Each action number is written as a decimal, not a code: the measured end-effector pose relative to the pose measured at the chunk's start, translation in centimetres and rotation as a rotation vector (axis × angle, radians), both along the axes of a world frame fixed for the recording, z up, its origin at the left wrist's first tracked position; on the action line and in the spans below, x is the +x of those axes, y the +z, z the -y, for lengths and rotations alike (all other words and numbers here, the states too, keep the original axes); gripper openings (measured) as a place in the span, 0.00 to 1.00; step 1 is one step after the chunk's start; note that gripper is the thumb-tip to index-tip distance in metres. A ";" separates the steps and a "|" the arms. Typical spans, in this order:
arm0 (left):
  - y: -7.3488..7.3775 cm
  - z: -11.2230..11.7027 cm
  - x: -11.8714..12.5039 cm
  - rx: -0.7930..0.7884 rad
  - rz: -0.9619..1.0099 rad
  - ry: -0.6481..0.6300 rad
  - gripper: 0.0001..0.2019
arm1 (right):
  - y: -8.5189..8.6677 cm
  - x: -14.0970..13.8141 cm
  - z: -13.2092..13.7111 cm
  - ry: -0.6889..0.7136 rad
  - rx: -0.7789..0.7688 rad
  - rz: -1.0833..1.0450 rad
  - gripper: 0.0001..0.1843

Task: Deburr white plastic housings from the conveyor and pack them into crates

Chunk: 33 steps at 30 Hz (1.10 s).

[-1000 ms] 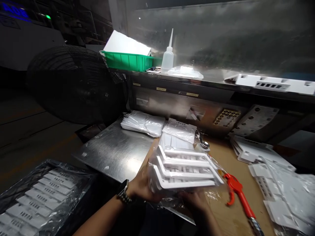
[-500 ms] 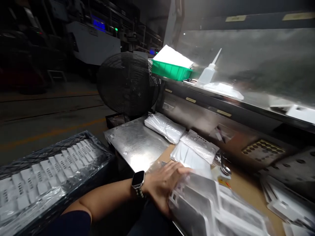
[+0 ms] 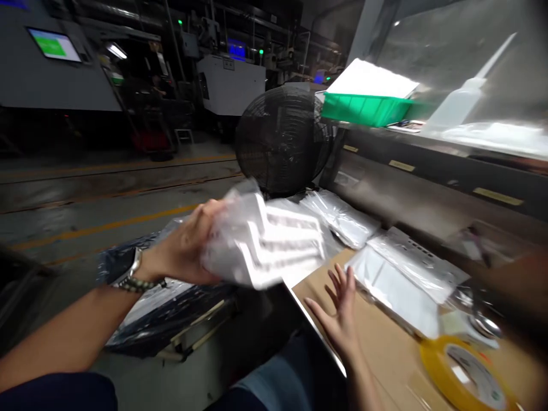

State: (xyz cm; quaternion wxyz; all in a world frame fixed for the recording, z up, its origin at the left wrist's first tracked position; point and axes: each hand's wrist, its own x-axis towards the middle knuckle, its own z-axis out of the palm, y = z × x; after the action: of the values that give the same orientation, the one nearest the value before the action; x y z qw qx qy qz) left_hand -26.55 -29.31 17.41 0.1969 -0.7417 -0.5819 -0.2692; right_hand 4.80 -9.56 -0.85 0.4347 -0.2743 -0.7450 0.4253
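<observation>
My left hand (image 3: 192,242) grips one end of a stack of white plastic parts in clear bags (image 3: 274,240), blurred by motion. The stack is in the air between the lined crate (image 3: 141,337) and the bench. Over the brown bench top (image 3: 372,354), my right hand (image 3: 340,314) is open with its fingers spread, holding nothing. To its right lie bagged white sheets (image 3: 398,285) and a roll of yellow tape (image 3: 466,371).
A black floor fan (image 3: 285,140) stands behind the bench. On the shelf are a green tray (image 3: 363,108) and a white squeeze bottle (image 3: 460,105). Another pile of clear bags (image 3: 340,217) lies at the bench's far end. A metal round object (image 3: 486,325) sits at right.
The bagged stack has been lifted off the bench and carried left in my left hand. My right hand has come into view, open. The view has turned left, and the yellow tape now shows.
</observation>
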 end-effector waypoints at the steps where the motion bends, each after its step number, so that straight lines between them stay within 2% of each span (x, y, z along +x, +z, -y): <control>1: -0.7 1.5 -2.0 -0.050 0.091 0.135 0.58 | -0.9 0.3 0.2 0.009 -0.034 0.004 0.60; 3: -2.8 3.9 -5.9 -0.079 0.344 0.385 0.58 | -2.7 1.4 0.5 0.008 -0.086 0.035 0.57; 5: -5.7 5.4 -9.3 -0.077 0.475 0.533 0.58 | -4.2 2.6 0.7 -0.005 -0.091 0.070 0.54; 9: -13.3 5.7 -13.9 -0.105 0.661 0.711 0.56 | -5.2 3.8 1.0 -0.062 -0.079 0.092 0.52; 14: -23.0 4.1 -15.5 -0.172 0.749 0.800 0.54 | -5.0 3.6 0.9 -0.092 -0.050 0.115 0.51; 16: -26.0 3.5 -15.5 -0.219 0.764 0.831 0.53 | -5.2 3.5 0.8 -0.100 -0.051 0.117 0.51; 18: -28.4 3.2 -15.5 -0.279 0.759 0.849 0.53 | -5.3 3.6 0.6 -0.116 -0.061 0.121 0.50; 20: -30.0 2.9 -15.7 -0.352 0.731 0.842 0.52 | -5.3 3.7 0.5 -0.126 -0.061 0.135 0.50; 22: -30.9 2.7 -16.0 -0.439 0.680 0.808 0.52 | -5.3 3.7 0.5 -0.130 -0.053 0.149 0.50; 26: -31.6 1.8 -16.9 -0.625 0.553 0.738 0.55 | -5.1 3.6 0.6 -0.143 -0.054 0.168 0.49; 29: -31.9 0.3 -17.8 -0.747 0.483 0.758 0.55 | -4.8 3.4 0.9 -0.155 -0.067 0.173 0.48; 31: -32.4 -1.1 -18.3 -0.825 0.455 0.793 0.49 | -4.6 3.3 1.0 -0.165 -0.079 0.174 0.48; 33: -33.1 -2.9 -18.7 -0.901 0.439 0.823 0.39 | -4.5 3.2 1.1 -0.168 -0.080 0.174 0.47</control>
State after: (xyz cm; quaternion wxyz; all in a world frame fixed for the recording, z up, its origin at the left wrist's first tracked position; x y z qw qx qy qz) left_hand -45.21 -26.43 -15.68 -0.1701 -0.3957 -0.9013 -0.0467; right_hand 8.01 -10.66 -5.34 0.3913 -0.3888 -0.7365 0.3915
